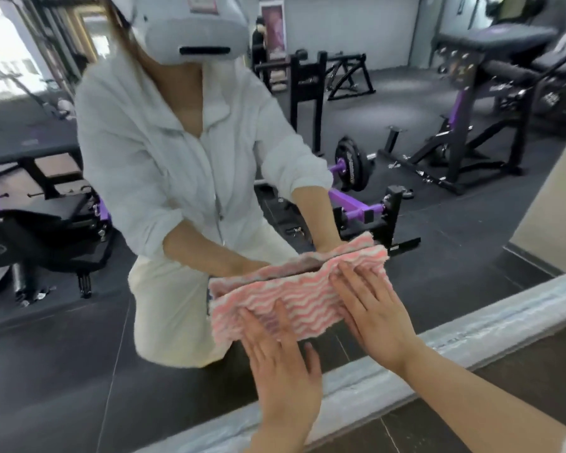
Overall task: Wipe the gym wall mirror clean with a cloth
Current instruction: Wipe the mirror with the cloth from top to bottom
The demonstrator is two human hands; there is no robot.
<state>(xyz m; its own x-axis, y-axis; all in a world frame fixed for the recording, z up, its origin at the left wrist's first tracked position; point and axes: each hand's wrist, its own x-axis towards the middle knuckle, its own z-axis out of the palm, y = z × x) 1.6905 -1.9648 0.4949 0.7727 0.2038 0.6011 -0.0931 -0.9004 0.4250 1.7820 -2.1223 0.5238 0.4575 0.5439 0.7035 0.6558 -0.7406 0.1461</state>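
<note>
A pink and white striped cloth [299, 297] lies flat against the lower part of the wall mirror [406, 109]. My left hand [281, 364] presses the cloth's lower left part with straight, spread fingers. My right hand [370, 308] presses its right side, fingers also straight. The mirror shows a kneeling person in a white jacket with a headset, whose hands meet mine at the cloth.
The mirror's pale bottom frame [455, 348] runs diagonally just below the cloth, with dark floor [520, 380] in front of it. A beige wall [559, 217] borders the mirror at right. Reflected in the mirror are weight benches, a plate-loaded machine [353, 165] and black rubber flooring.
</note>
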